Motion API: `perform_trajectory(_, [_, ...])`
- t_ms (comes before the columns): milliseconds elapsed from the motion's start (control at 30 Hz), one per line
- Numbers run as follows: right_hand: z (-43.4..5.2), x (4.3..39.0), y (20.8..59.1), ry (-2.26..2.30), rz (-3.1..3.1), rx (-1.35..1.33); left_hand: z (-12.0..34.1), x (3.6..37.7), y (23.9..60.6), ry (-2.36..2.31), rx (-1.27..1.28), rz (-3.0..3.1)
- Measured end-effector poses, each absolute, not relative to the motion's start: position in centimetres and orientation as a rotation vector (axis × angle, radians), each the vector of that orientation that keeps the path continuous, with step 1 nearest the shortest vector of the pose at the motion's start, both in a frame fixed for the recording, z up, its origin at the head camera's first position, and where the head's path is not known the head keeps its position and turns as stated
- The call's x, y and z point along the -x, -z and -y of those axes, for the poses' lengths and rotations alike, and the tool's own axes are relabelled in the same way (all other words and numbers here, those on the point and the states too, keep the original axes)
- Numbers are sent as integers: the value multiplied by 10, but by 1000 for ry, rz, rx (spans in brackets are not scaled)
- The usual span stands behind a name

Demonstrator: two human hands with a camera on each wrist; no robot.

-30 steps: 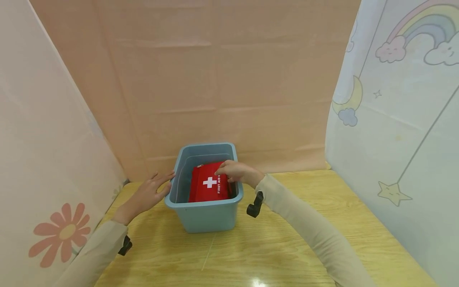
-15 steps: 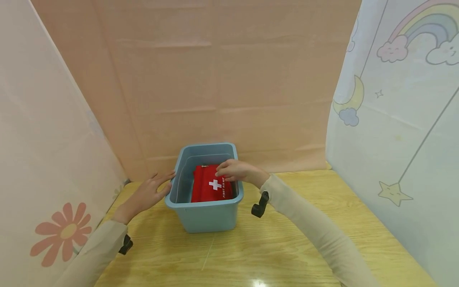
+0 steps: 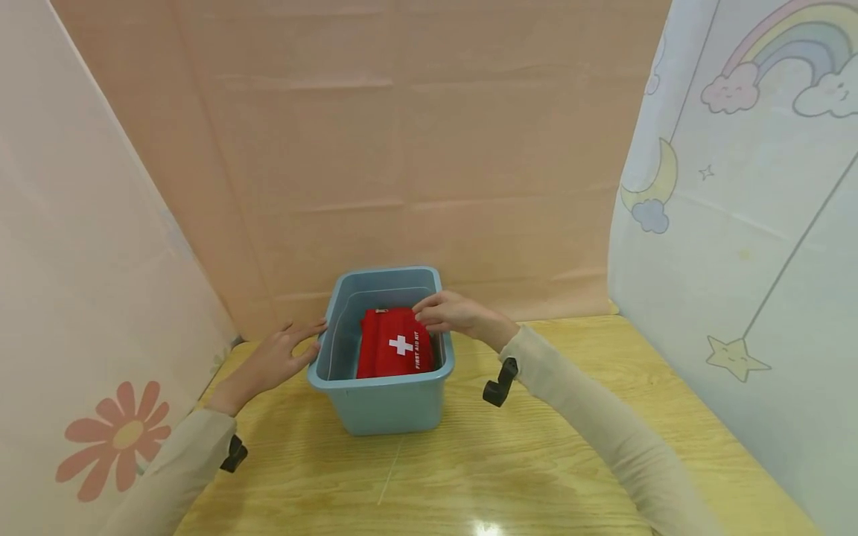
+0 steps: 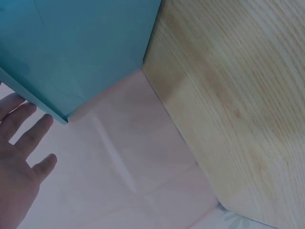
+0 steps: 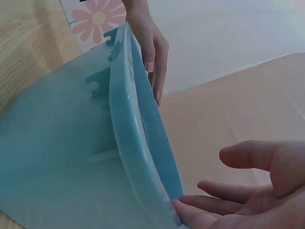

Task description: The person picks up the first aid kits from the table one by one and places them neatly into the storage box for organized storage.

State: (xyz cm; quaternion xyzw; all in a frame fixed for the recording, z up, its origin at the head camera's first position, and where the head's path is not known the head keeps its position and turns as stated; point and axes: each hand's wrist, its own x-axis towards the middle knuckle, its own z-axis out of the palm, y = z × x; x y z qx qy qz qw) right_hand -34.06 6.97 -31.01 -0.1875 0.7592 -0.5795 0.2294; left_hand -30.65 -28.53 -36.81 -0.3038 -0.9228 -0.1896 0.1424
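Observation:
A red first aid kit pouch (image 3: 395, 344) with a white cross lies inside a light blue plastic bin (image 3: 385, 406). My right hand (image 3: 456, 313) is over the bin's right rim, fingers extended and nothing in them. In the head view its fingertips overlap the pouch's upper right corner. The right wrist view shows its lower fingers right at the bin's rim (image 5: 136, 143), thumb apart from them. On the other side, my left hand (image 3: 275, 361) rests its spread fingers on the left rim. That hand's fingers (image 4: 35, 133) look straight in the left wrist view.
The bin stands on a wood-grain table (image 3: 523, 439), close to a peach backdrop sheet (image 3: 429, 149). White printed sheets hang at the left (image 3: 87, 246) and right (image 3: 757, 246) of the table. A black camera mount (image 3: 501, 381) is strapped to the right wrist.
The pouch has shifted slightly right and settled in the bin. My right hand has let go of it and drawn up and to the right. The left hand has stayed at the rim.

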Motion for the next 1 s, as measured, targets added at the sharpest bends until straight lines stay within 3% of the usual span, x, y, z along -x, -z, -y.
perform_trajectory(1000, [-111,337,314,1635,-2076,553,292,311,368,575,874,2674])
